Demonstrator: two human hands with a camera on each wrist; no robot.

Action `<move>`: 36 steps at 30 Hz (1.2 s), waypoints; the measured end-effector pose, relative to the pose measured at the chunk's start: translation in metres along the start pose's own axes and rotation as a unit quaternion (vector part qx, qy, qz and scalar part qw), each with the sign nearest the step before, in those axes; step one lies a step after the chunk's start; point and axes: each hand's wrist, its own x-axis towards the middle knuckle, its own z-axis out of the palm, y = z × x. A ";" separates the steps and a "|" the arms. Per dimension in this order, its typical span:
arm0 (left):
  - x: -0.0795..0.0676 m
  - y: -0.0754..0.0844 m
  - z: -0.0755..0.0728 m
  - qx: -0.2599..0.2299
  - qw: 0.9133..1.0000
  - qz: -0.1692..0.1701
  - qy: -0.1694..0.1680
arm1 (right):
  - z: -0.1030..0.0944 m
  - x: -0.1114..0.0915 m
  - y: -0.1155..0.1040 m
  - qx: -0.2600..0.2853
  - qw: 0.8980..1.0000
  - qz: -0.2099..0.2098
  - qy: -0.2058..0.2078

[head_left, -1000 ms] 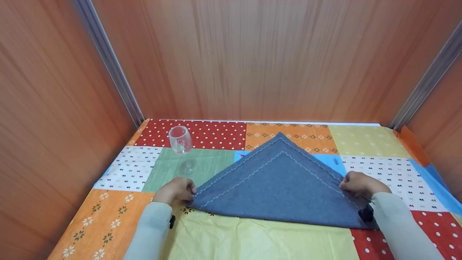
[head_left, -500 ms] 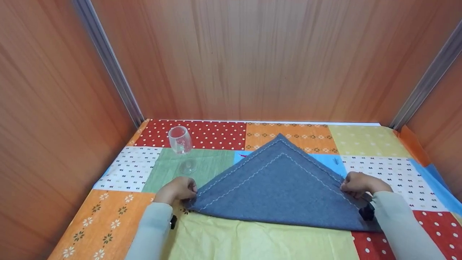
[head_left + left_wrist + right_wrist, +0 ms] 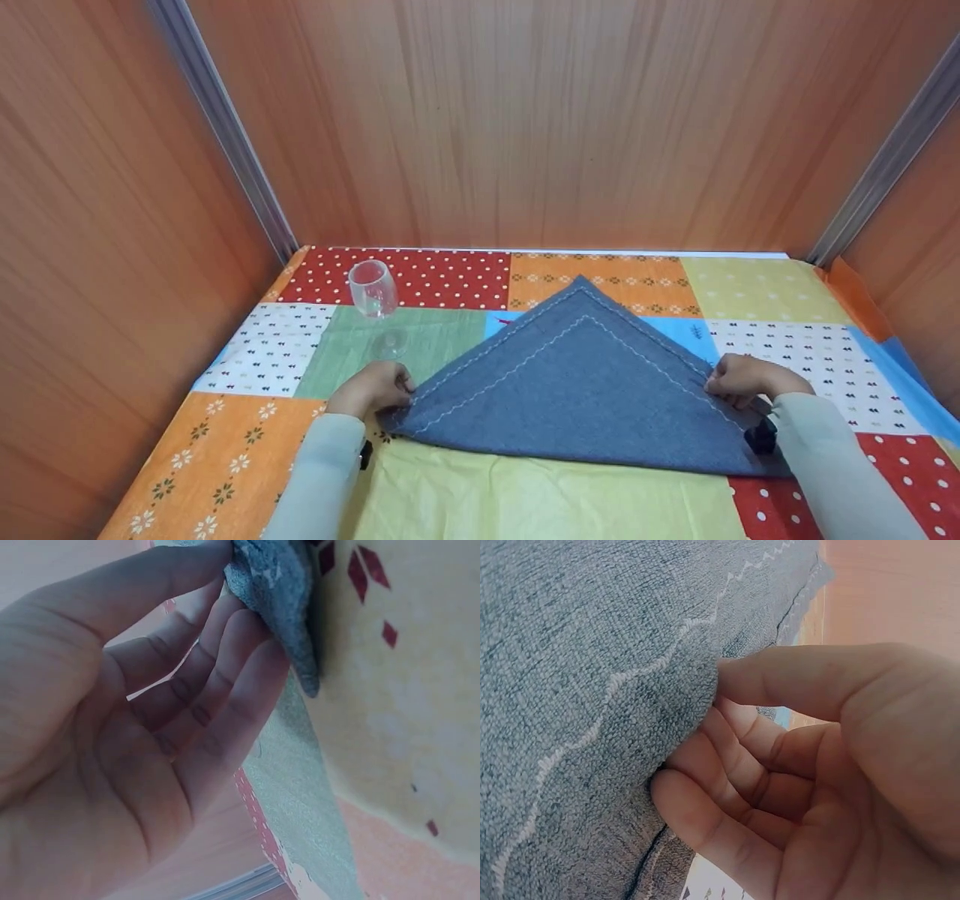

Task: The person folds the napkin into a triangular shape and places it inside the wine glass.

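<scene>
A blue-grey cloth napkin (image 3: pixel 570 390) with white zigzag stitching lies folded as a triangle, its peak pointing to the back wall. My left hand (image 3: pixel 382 386) pinches it near the left corner; in the left wrist view the thumb and fingertips meet on the cloth (image 3: pixel 274 585), whose tip sticks out past them. On the right slanting edge, my right hand (image 3: pixel 742 377) pinches the napkin. The right wrist view shows the thumb on top of the fabric (image 3: pixel 630 690) and the other fingers curled under its edge. The right corner is partly hidden by the forearm.
A clear stemmed glass (image 3: pixel 373 291) stands at the back left, beyond my left hand. The table wears a patchwork tablecloth (image 3: pixel 225 465). Wood-grain panels (image 3: pixel 510 135) enclose the back and both sides. An orange cloth piece (image 3: pixel 862 300) sits at the right edge.
My left hand has shifted slightly to the right along the napkin's edge, and the left corner shows a little differently. The right hand stays nearly in place, still pinching the cloth.
</scene>
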 end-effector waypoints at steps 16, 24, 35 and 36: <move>0.004 0.002 -0.001 -0.032 0.999 -0.033 -0.018 | 0.000 0.017 -0.014 -0.003 0.992 0.051 0.112; 0.003 0.003 0.000 -0.022 0.999 -0.032 -0.015 | 0.010 0.055 -0.043 0.025 0.982 -0.014 0.185; 0.002 0.005 0.001 0.002 1.000 -0.024 -0.008 | 0.040 0.098 -0.068 0.113 0.972 -0.065 0.196; 0.002 0.005 0.001 0.002 1.000 -0.023 -0.010 | 0.042 0.100 -0.070 0.119 0.971 -0.064 0.198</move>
